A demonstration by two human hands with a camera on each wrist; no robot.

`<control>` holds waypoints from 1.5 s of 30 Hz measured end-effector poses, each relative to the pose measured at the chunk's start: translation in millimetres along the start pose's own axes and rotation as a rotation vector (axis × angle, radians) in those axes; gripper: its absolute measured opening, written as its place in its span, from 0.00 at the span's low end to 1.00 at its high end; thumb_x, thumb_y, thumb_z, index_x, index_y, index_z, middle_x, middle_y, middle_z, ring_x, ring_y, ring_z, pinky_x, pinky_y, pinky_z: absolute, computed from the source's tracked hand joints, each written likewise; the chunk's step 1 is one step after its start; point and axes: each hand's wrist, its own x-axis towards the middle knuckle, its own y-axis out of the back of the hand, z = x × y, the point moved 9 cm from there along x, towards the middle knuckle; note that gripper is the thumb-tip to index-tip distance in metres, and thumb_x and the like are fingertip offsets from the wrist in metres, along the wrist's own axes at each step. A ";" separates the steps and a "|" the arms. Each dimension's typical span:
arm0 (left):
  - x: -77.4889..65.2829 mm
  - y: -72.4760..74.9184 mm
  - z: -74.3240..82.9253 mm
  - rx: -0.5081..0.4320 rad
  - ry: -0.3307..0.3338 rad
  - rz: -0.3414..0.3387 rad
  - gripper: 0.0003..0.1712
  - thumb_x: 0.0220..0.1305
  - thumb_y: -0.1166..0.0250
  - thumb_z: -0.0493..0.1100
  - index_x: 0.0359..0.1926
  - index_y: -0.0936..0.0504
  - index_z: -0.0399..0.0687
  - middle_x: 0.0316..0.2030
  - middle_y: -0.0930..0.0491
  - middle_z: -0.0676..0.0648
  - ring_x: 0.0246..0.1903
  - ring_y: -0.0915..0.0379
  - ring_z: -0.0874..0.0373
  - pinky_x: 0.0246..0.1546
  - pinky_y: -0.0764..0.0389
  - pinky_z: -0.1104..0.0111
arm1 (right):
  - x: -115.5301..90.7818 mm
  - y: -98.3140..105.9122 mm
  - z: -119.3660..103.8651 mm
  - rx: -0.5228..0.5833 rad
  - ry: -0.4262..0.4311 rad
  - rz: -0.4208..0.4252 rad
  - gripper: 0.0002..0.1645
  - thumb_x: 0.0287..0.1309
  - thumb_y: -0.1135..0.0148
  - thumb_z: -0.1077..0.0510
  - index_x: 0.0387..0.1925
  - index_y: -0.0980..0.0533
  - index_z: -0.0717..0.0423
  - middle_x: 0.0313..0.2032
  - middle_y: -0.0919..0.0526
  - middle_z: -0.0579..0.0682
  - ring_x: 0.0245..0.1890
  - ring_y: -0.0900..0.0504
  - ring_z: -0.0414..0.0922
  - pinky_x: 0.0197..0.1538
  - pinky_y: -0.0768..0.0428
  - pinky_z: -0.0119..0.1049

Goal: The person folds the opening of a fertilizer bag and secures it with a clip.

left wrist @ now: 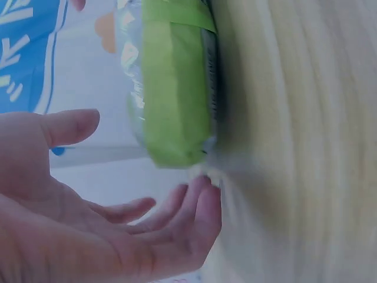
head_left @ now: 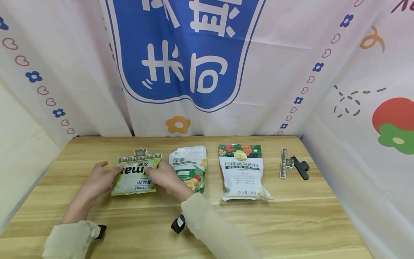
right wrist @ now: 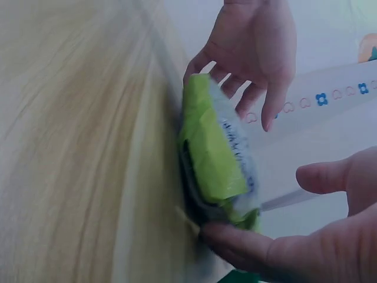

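A green and clear bag with a ruler-patterned clip across its top edge lies at the left of the table. My left hand is at the bag's left side, thumb apart from it and fingers loosely bent near its end, as the left wrist view shows. On the other side is my right hand. In the right wrist view its fingers reach against the end of the green bag, while the thumb stands away. Whether the left fingertips touch the bag I cannot tell.
Right of my right hand lies a white and green bag, partly hidden by that hand. Farther right is a white 500g bag. Near the table's right edge are a ruler-patterned clip and a black clip. A printed cloth hangs behind.
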 end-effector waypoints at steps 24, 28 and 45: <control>-32.9 -25.8 95.5 -0.013 -0.345 0.234 0.27 0.82 0.45 0.50 0.69 0.24 0.35 0.48 0.11 0.34 0.44 0.13 0.57 0.40 0.16 0.78 | -40.9 61.6 -29.9 -0.376 0.214 0.006 0.27 0.76 0.41 0.42 0.64 0.22 0.54 0.59 0.14 0.50 0.60 0.16 0.48 0.59 0.16 0.42; -23.8 -41.7 93.1 -0.173 -0.293 0.135 0.31 0.82 0.46 0.46 0.76 0.35 0.33 0.52 0.13 0.30 0.42 0.12 0.64 0.45 0.12 0.72 | -42.1 78.7 -27.9 -0.362 0.234 0.003 0.22 0.77 0.42 0.44 0.57 0.16 0.54 0.53 0.11 0.49 0.57 0.14 0.47 0.57 0.16 0.42; -10.7 -100.3 98.6 -0.242 -0.150 -0.042 0.45 0.82 0.47 0.50 0.85 0.61 0.42 0.75 0.33 0.30 0.67 0.24 0.39 0.66 0.20 0.53 | -43.5 162.1 8.1 -0.294 0.077 0.176 0.35 0.75 0.40 0.42 0.70 0.27 0.62 0.63 0.19 0.60 0.65 0.21 0.58 0.64 0.20 0.56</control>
